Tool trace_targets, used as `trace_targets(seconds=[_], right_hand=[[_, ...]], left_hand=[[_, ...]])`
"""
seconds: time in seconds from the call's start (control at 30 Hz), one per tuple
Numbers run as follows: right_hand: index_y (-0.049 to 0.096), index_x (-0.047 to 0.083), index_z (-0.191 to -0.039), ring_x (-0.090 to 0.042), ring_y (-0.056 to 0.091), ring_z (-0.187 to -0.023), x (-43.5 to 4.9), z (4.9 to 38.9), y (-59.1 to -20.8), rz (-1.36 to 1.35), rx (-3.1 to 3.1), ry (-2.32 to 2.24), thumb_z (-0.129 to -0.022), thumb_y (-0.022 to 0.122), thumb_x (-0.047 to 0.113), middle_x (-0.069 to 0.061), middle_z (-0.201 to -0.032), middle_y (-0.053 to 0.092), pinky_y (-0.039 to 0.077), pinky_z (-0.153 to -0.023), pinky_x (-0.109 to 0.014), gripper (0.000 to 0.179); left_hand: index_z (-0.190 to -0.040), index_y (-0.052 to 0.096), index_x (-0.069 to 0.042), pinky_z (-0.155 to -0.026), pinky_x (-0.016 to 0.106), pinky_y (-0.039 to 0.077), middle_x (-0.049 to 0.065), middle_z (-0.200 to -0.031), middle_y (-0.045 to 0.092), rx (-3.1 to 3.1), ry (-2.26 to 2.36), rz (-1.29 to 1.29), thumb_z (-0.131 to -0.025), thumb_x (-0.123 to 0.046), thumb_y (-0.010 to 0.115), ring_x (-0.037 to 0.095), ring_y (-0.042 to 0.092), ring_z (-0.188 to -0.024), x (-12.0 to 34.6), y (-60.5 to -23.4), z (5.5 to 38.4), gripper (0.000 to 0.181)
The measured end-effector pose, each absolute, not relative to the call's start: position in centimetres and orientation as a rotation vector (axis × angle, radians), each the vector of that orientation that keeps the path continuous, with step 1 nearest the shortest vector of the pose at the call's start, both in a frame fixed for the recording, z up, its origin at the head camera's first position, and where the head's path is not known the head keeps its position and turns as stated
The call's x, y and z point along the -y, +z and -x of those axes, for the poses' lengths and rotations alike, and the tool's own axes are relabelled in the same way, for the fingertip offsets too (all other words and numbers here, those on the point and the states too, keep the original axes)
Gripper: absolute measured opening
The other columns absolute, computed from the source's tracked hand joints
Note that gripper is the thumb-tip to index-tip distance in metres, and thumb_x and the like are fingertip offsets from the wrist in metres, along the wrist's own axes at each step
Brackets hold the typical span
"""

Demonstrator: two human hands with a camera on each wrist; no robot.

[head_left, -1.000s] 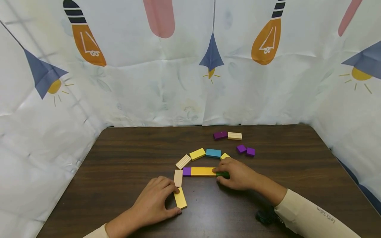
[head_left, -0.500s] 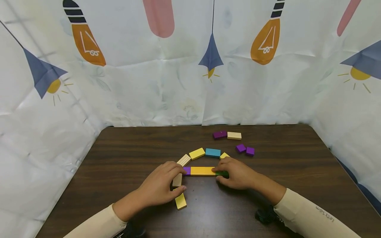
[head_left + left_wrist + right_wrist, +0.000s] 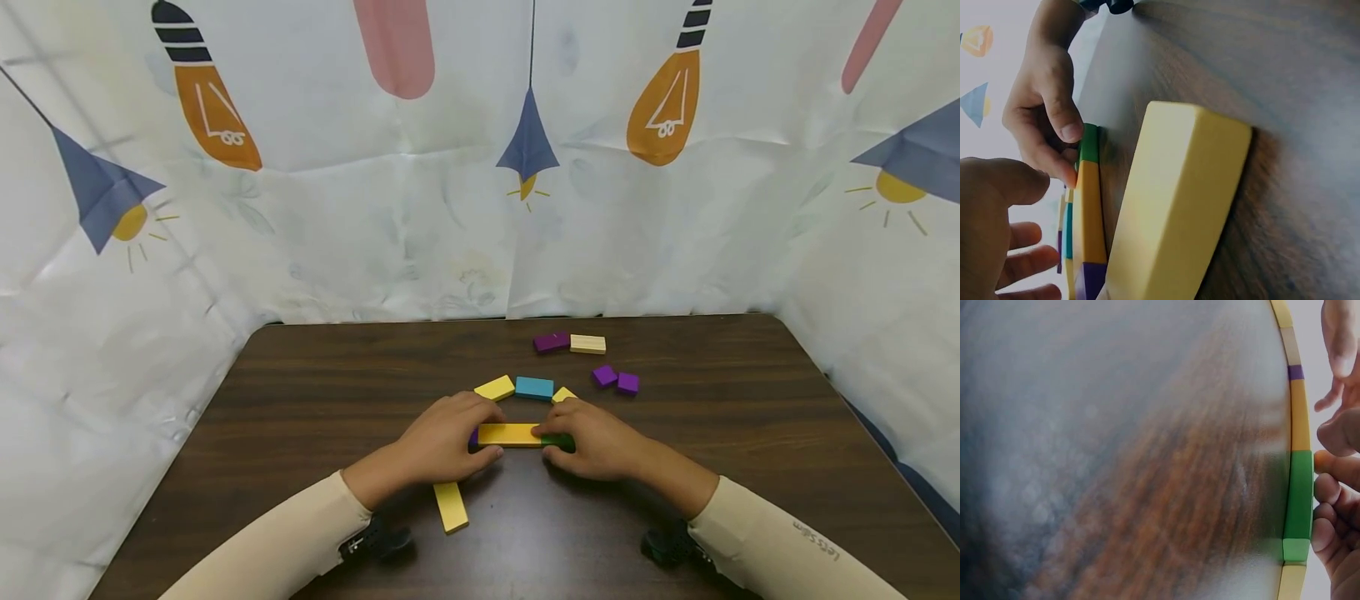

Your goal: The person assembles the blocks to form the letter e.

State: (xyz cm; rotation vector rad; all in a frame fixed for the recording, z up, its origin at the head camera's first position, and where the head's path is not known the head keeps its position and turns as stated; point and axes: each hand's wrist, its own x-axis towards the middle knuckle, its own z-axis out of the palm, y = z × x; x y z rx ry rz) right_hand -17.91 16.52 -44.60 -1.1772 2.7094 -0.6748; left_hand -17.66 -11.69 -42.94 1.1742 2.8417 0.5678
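My right hand [image 3: 600, 440] has its fingers and thumb around the green block [image 3: 555, 440], the index fingertip at the end of the long orange block [image 3: 506, 435]. These lie in line with a small purple block [image 3: 472, 442]. Over the purple end, my left hand [image 3: 446, 435] arches with thumb and fingers spread; in the left wrist view they hold nothing. A yellow block [image 3: 452, 508] lies under the left wrist, large in the left wrist view. Plain wooden blocks are hidden beneath the left hand in the head view; one wooden block [image 3: 1291, 345] shows in the right wrist view.
Behind the hands curve a yellow block [image 3: 494, 388], a blue block [image 3: 534, 388] and another yellow block [image 3: 563, 394]. Farther back on the brown table [image 3: 337, 358] lie a dark purple block [image 3: 551, 342], a wooden block [image 3: 587, 344] and two small purple blocks [image 3: 604, 377]. A printed curtain hangs beyond.
My left hand has left the near yellow block and moved forward and right, past the wooden block, to the purple end of the row. The right hand stays at the green block.
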Motion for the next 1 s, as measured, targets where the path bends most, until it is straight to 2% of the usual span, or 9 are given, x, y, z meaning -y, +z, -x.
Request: trace_targets(seconds=[0.37, 0.67, 1.0], right_hand=[[0.075, 0.014, -0.123, -0.009, 0.058, -0.1, -16.5, 17.94, -44.85, 1.254, -2.714, -0.688, -0.097, 0.07, 0.023, 0.005, -0.111, 0.066, 0.052, -0.088, -0.037, 0.028], [0.074, 0.015, -0.125, -0.008, 0.057, -0.098, -16.58, 17.9, -44.7, 1.241, -2.71, -0.665, -0.098, 0.069, 0.025, 0.006, -0.11, 0.065, 0.052, -0.086, -0.036, 0.029], [0.074, 0.015, -0.125, -0.008, 0.057, -0.097, -16.57, 17.89, -44.78, 1.243, -2.713, -0.671, -0.097, 0.07, 0.024, 0.007, -0.109, 0.065, 0.052, -0.085, -0.036, 0.03]], left_hand=[[-0.123, 0.068, -0.019, -0.092, 0.042, 0.047, -0.005, -0.116, 0.066, -2.827, 0.539, -1.198, -0.095, -0.037, 0.072, 0.014, 0.056, -0.106, 11.09, -43.58, 18.07, 0.034], [-0.127, 0.069, -0.021, -0.103, 0.049, 0.043, -0.008, -0.123, 0.068, -2.812, 0.429, -1.257, -0.099, -0.038, 0.068, 0.015, 0.06, -0.117, 10.6, -43.64, 18.16, 0.033], [-0.124, 0.072, -0.025, -0.105, 0.05, 0.04, -0.009, -0.125, 0.069, -2.816, 0.354, -1.276, -0.1, -0.038, 0.066, 0.017, 0.059, -0.121, 10.61, -43.87, 18.0, 0.028]])
